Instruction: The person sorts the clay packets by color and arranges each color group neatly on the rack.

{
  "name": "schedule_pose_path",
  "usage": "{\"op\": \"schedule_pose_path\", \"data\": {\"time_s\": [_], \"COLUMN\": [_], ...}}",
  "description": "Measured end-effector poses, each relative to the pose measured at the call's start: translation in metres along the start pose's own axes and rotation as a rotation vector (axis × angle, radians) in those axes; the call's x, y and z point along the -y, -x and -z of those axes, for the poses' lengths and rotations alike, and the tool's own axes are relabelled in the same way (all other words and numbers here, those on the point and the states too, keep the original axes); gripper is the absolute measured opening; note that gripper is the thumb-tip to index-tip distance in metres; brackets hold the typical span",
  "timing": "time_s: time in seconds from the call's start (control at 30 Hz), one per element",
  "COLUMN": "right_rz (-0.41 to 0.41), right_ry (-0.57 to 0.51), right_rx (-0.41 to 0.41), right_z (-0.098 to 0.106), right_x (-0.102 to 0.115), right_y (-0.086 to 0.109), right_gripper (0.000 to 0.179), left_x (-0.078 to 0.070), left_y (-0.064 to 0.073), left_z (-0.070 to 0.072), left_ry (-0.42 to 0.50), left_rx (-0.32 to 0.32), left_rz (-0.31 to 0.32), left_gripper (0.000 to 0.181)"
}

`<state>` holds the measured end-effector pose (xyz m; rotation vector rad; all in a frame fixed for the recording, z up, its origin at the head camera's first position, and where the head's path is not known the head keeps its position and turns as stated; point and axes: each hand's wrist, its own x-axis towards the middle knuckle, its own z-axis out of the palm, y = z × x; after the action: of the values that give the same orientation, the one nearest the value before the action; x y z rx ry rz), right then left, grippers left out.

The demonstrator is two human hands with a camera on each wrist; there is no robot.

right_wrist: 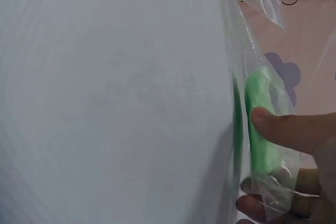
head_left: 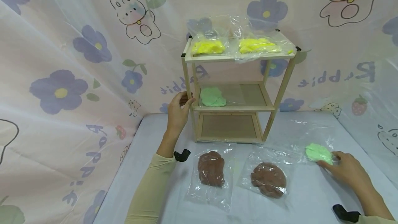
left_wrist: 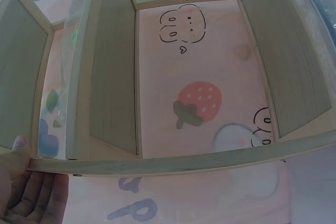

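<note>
My left hand [head_left: 178, 110] grips the left front post of a small wooden shelf [head_left: 228, 108] at middle-tier height. In the left wrist view, the thumb of that hand [left_wrist: 34, 198] lies on one side of the post and the fingers on the other. Over at the right, my right hand [head_left: 349, 169] pinches a clear bag of light green clay [head_left: 318, 153] close to the tabletop. The right wrist view shows the thumb against the green clay [right_wrist: 260, 153], with fingertips beyond the plastic. A second bag of green clay [head_left: 212, 96] lies on the middle tier's left side.
Two bags of yellow clay lie on the top tier, the left yellow bag [head_left: 208, 47] and the right yellow bag [head_left: 258, 45]. In front of the shelf, a left brown clay bag [head_left: 211, 168] and a right brown clay bag [head_left: 268, 179] rest on the white table [head_left: 124, 199]. A patterned curtain [head_left: 62, 141] hangs behind.
</note>
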<state>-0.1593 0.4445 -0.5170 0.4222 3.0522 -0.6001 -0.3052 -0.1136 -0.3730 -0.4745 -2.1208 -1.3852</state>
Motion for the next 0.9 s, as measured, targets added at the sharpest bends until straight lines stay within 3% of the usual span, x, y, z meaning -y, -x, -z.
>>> {"op": "schedule_pose_path", "data": {"time_s": [0.23, 0.63, 0.9], "right_rz": [-0.037, 0.006, 0.079], "right_ry": [-0.030, -0.072, -0.088], "right_rx": [0.013, -0.013, -0.207], "right_z": [0.006, 0.004, 0.006], "right_x": [0.004, 0.008, 0.012], "right_y": [0.001, -0.001, 0.003], "right_gripper": [0.100, 0.091, 0.076], "left_x": [-0.001, -0.001, -0.002], "left_y": [0.000, 0.001, 0.000], "left_z": [0.000, -0.001, 0.000], "left_ry": [-0.010, 0.011, 0.004], "left_rx": [0.004, 0.007, 0.004], "left_rz": [0.004, 0.011, 0.007], "left_gripper": [0.032, 0.031, 0.030]}}
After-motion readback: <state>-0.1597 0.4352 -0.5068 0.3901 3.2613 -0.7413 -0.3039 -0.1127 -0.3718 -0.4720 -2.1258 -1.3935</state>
